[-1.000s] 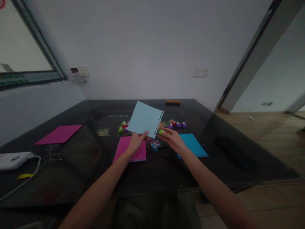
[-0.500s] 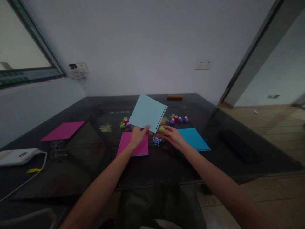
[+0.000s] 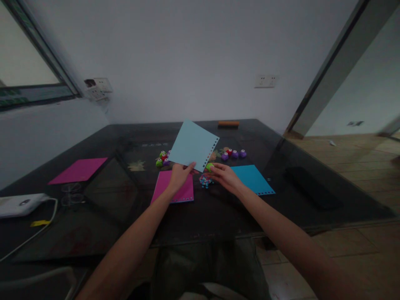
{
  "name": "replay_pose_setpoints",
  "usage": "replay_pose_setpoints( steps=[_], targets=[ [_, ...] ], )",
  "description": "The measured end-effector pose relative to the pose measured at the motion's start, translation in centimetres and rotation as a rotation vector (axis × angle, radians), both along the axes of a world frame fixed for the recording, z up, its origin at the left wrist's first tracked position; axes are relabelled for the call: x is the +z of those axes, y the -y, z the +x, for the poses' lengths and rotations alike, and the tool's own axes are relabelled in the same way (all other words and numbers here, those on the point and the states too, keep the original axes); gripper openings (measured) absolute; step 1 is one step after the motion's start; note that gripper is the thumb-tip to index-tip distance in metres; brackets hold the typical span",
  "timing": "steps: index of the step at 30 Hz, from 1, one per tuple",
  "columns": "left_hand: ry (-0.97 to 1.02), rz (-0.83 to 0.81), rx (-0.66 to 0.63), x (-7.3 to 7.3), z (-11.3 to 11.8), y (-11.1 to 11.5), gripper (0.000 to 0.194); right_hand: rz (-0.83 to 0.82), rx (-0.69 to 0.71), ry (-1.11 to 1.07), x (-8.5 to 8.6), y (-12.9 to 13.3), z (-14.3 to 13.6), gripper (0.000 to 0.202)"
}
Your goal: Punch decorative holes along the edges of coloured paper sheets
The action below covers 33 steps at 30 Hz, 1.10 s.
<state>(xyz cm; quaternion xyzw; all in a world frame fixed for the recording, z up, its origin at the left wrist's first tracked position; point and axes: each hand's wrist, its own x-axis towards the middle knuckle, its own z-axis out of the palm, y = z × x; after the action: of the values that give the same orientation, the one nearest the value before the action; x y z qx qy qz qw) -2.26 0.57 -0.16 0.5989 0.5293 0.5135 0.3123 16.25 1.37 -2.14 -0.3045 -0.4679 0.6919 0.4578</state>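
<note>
My left hand (image 3: 180, 176) pinches the lower edge of a light blue sheet (image 3: 193, 143) with a row of holes down its right side. The sheet is tilted and raised above the table. In the fingers of my right hand (image 3: 225, 176) is a small green round piece (image 3: 209, 166), right at the bottom of the holed edge. Whether it grips the paper I cannot tell. Below the hands lies a pile of tiny blue and red bits (image 3: 205, 181). A pink punched sheet (image 3: 161, 187) lies under my left wrist, and a blue punched sheet (image 3: 254, 179) beside my right forearm.
Small round one-eyed pieces in green, red and purple (image 3: 163, 158) sit left of the raised sheet, with red and purple ones (image 3: 234, 153) to its right. Another pink sheet (image 3: 79, 170), a white device with a cable (image 3: 23, 205) and a dark case (image 3: 311, 187) lie farther out.
The whole view has shifted slightly. Both hands keep the same hold on the light blue sheet and the green piece, with hardly any visible movement.
</note>
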Motion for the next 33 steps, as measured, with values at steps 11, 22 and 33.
replay_pose_setpoints(
  steps=[11, 22, 33],
  targets=[
    [-0.042, -0.005, 0.007, 0.11, 0.14, 0.19, 0.014, -0.011, 0.009, -0.01, -0.03, -0.06, -0.02, 0.027],
    [-0.02, 0.011, 0.016, 0.18, 0.13, 0.13, 0.013, 0.0, 0.015, -0.009, -0.2, -0.16, -0.02, 0.026],
    [-0.006, 0.029, -0.015, -0.27, 0.19, 0.06, 0.014, -0.019, -0.006, -0.024, 0.21, 0.31, -0.29, 0.025]
  ],
)
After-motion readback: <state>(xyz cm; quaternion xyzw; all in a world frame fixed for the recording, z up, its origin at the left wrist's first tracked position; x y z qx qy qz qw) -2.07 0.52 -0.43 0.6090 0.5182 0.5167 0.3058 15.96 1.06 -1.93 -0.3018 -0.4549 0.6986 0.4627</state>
